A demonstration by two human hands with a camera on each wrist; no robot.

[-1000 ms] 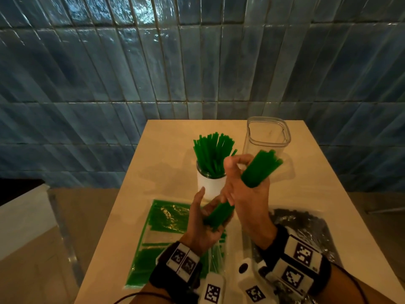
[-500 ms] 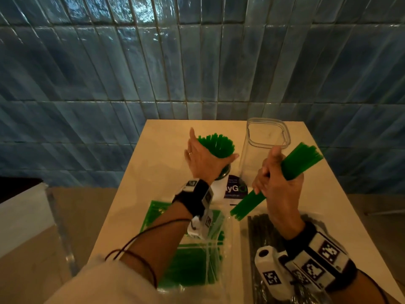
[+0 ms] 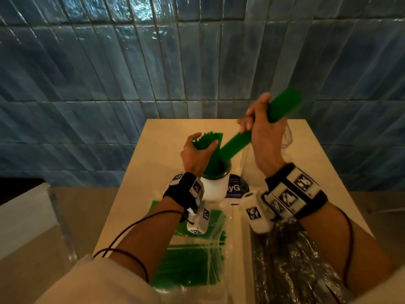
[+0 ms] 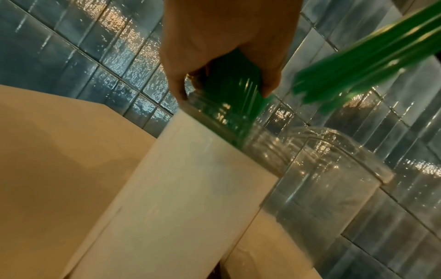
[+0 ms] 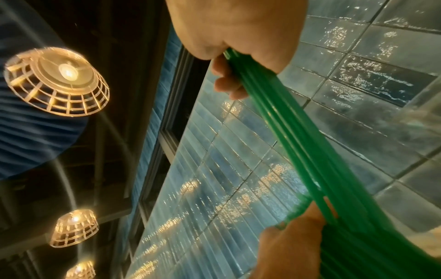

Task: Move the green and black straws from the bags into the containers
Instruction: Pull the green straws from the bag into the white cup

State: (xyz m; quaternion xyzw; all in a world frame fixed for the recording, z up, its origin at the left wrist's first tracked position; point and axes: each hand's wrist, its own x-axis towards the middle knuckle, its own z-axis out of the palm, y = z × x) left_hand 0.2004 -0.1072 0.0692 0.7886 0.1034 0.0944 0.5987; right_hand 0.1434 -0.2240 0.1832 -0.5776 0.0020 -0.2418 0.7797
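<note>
Two hands work at one jar. The right hand (image 3: 264, 137) is closed in a fist round a bundle (image 3: 235, 145) of green straws, gripping it near the middle; the bundle slants down to the left, its lower end at the jar (image 3: 215, 187) mouth among the straws (image 3: 208, 145) standing there, its upper end high against the tiled wall (image 3: 109, 73). The left hand (image 3: 196, 154) curls round those standing straws, thumb on one side and fingers on the other, gathering them to the left so a gap opens on the right of the mouth.

A second ago both hands held the bundle low over the bags, squaring it up. Half a second ago the left hand had gone to the jar while the right held the bundle off to the side, near the clear container (image 4: 334, 169). Now the bundle has swung across and its tip meets the jar. So this handful looks about to go in; what remains, I judge, is to tip it upright and let it slide down.

Behind the right hand the clear container stands with nothing in it. Nearer, the green bag (image 3: 192, 264) lies flat with more straws inside, and the black bag (image 3: 291, 266) beside it looks full, so the black half of the job appears not yet begun.
</note>
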